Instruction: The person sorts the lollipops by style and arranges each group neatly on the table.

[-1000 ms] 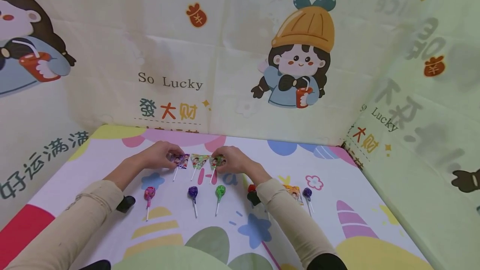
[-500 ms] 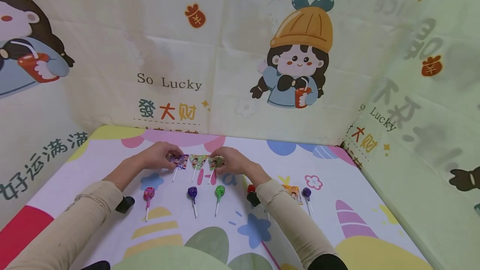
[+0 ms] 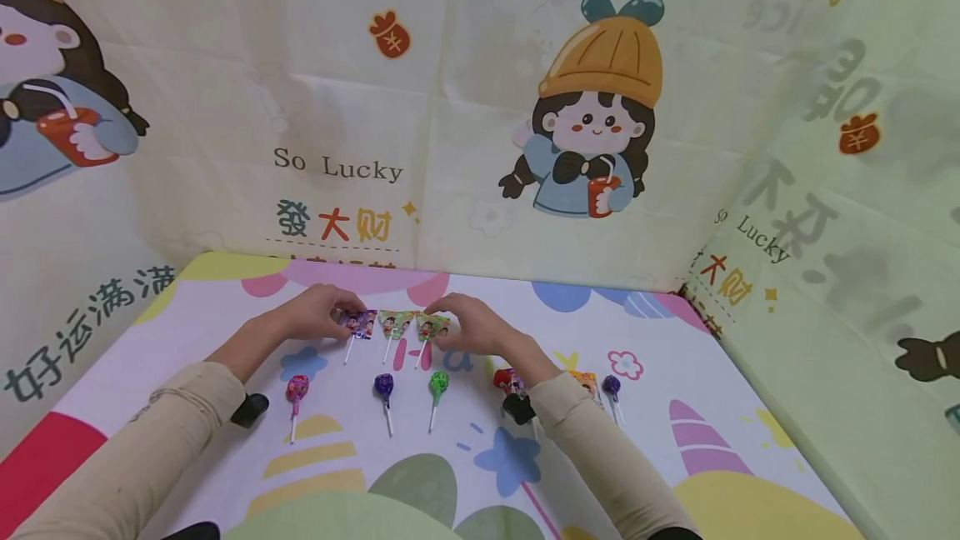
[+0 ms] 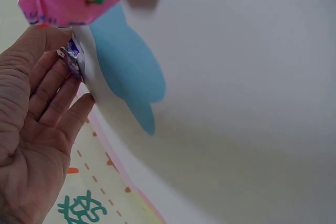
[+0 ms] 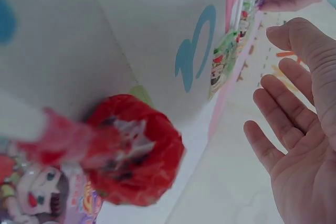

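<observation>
At the back of the table, my left hand (image 3: 322, 312) pinches the edge of a lollipop in a flat purple wrapper (image 3: 360, 323), its white stick pointing toward me. In the left wrist view the thumb and fingers (image 4: 51, 90) lie around that wrapper. Beside it lie two lollipops in flat green wrappers, a middle one (image 3: 394, 324) and a right one (image 3: 432, 327). Just right of the right green one is my right hand (image 3: 480, 325). The right wrist view shows its fingers (image 5: 275, 106) spread and relaxed, holding nothing, apart from the green wrappers (image 5: 223, 64).
Nearer me lie round-headed lollipops: pink (image 3: 297, 390), purple (image 3: 384, 388) and green (image 3: 439, 384). Under the right forearm are a red lollipop (image 5: 139, 150) and a pink-purple wrapper (image 5: 47, 192). An orange wrapper (image 3: 585, 383) and another purple lollipop (image 3: 612, 387) lie right. A printed curtain (image 3: 465, 107) stands behind.
My right hand has let go of the right green-wrapped lollipop and drawn slightly right, uncovering its wrapper. The left hand stays at the purple-wrapped lollipop.
</observation>
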A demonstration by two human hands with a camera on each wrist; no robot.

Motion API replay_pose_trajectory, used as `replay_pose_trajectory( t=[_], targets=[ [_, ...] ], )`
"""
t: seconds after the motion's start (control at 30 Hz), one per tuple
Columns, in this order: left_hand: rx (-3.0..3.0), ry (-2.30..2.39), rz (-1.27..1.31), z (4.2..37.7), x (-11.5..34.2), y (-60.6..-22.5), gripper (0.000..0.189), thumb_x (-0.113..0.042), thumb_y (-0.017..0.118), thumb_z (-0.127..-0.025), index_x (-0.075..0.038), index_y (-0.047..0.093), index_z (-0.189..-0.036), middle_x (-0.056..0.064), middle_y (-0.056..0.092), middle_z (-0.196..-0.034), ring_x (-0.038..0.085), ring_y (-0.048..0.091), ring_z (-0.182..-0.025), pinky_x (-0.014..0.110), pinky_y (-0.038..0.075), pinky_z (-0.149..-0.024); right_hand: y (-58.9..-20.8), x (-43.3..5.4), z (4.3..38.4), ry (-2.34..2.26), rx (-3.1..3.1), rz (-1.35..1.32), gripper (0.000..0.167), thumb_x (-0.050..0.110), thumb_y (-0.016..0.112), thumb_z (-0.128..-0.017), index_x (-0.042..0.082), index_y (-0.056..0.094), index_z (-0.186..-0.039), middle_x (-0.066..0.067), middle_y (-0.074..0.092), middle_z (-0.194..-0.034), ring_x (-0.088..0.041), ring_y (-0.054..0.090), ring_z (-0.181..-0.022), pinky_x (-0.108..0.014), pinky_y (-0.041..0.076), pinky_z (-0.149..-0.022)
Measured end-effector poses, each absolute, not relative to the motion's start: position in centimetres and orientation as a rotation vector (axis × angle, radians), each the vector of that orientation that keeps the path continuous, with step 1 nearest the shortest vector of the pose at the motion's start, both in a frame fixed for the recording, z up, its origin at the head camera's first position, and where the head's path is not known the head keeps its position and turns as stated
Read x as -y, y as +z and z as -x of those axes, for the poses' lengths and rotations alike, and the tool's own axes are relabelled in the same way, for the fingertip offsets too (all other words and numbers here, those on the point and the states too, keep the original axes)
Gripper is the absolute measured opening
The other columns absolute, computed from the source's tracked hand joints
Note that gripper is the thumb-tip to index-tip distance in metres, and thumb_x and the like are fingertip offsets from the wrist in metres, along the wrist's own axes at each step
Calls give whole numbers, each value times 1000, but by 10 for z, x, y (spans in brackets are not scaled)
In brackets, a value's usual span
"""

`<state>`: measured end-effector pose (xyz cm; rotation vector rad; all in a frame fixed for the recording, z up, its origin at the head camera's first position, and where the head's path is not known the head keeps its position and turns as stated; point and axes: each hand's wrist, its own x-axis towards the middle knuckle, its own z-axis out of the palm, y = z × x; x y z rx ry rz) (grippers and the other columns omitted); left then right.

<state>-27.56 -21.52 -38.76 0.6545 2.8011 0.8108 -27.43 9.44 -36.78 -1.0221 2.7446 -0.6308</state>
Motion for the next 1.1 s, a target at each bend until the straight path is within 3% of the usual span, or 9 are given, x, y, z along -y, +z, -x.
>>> replay_pose_trajectory(
  t=[1.1],
  targets=[
    [-2802,788,-658,275,213,-383,43,-15,82,-84,-6,70,-125,13,71,-124,30,62,-111,53,51,-101,-341,-143,204,-840,-2734,1247,48,22,76,-92,14,62,-137,-1,62,-137,-21,54,-131,-47,48,-107]
  ],
)
